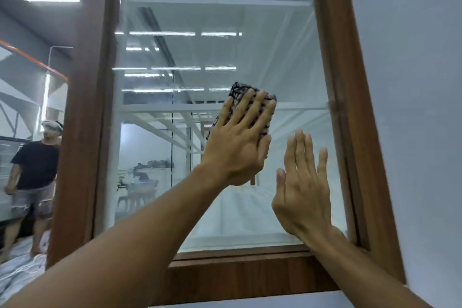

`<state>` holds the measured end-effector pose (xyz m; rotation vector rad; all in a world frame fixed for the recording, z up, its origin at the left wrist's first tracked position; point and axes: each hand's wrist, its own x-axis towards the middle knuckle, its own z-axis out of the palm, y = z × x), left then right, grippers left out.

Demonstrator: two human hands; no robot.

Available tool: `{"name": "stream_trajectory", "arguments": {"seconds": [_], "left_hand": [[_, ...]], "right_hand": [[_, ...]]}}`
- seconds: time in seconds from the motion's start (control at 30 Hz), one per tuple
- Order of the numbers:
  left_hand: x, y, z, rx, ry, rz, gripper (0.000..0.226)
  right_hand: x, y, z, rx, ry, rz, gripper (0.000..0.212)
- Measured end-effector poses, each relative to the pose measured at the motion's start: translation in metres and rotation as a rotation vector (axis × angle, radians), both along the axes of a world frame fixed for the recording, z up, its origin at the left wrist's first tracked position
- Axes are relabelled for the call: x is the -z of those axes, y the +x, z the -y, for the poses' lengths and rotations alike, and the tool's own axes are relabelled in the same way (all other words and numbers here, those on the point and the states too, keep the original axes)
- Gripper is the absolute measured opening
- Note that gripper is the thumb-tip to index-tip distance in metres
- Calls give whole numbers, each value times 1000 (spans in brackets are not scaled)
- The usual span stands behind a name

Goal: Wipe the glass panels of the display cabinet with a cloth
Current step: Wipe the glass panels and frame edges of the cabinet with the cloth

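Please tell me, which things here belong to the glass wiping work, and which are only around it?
For the job: glass panel; patterned cloth, pressed on it by the left hand; right hand, flat against the panel; brown wooden frame.
Just around: person standing at the left; white wall at the right; crumpled sheet on the floor.

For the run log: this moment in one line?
step: wiping | left hand: flat, pressing dark patterned cloth on wood-framed glass panel | right hand: open, right of cloth
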<state>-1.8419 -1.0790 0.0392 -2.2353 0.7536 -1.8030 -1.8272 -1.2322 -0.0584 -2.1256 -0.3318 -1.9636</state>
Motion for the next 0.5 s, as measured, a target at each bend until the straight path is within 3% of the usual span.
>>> {"name": "stream_trajectory", "arguments": {"seconds": [0.5], "left_hand": [[8, -7, -136, -25, -256, 39, 67]], "right_hand": [[-70, 0, -132, 11, -265, 62, 62]]}}
